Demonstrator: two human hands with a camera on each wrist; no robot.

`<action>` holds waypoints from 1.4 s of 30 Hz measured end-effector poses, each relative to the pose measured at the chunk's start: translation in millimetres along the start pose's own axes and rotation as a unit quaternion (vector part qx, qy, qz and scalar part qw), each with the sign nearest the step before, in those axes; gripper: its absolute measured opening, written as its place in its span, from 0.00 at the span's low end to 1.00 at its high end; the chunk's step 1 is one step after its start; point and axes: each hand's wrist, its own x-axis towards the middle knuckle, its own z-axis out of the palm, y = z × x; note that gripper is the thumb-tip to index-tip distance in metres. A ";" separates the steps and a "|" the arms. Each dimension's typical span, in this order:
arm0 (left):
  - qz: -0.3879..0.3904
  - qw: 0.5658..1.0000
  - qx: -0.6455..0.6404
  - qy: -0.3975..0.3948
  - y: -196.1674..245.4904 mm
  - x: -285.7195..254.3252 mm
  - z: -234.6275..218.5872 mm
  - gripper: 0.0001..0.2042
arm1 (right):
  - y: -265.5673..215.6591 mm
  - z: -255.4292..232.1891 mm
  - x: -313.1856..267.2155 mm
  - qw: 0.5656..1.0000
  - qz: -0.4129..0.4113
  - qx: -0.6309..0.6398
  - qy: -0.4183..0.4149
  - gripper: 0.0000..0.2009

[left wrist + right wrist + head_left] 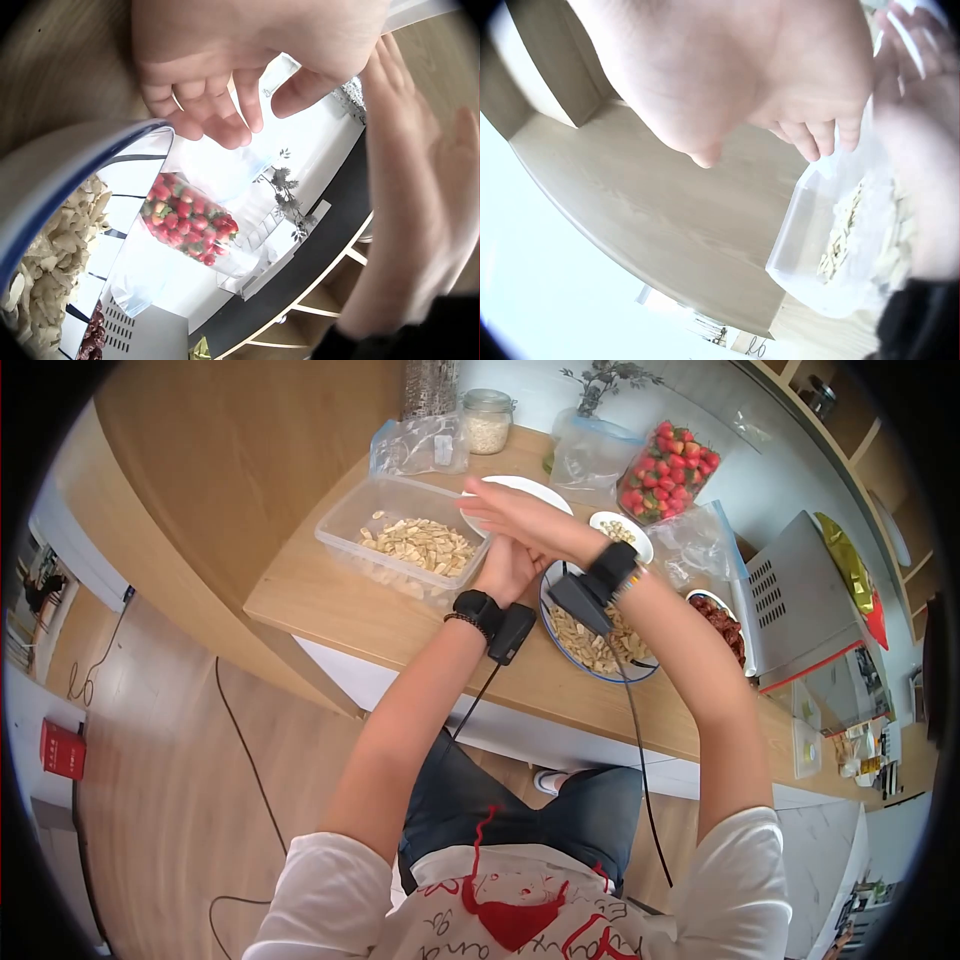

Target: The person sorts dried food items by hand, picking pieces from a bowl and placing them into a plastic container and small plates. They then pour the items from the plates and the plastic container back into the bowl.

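Observation:
The right hand (530,522) is held flat with straight fingers, above and across the left hand (508,570). Slightly bent, relaxed fingers show on the left hand (247,52) in the left wrist view, holding nothing. Both hands hover between a clear plastic box (345,510) of pale dried slices (420,545) and a blue-rimmed bowl (572,658) of similar pale pieces (590,640). Behind the hands, a white plate (540,490) is partly covered. From the head view I cannot tell whether the two hands touch.
Strawberries (672,470) in a clear container, a small white dish (640,535), plastic bags (420,445) and a lidded jar (488,422) stand at the back. Red dried pieces (718,622) lie in a dish beside a grey appliance (790,600). Cables (640,740) hang from both wrists.

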 end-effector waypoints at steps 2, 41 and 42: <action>-0.001 1.000 0.001 0.011 -2.9 1.0 0.6 0.18 | 4.6 -26.9 -34.7 0.998 -0.003 0.058 0.009 0.31; -0.169 0.785 0.591 -0.070 16.1 -22.7 120.2 0.12 | 100.4 -119.0 -182.5 0.986 0.019 0.063 0.153 0.22; -0.185 0.757 0.618 -0.103 13.2 -22.7 129.1 0.12 | 101.4 -119.1 -182.0 0.981 0.020 0.125 0.150 0.22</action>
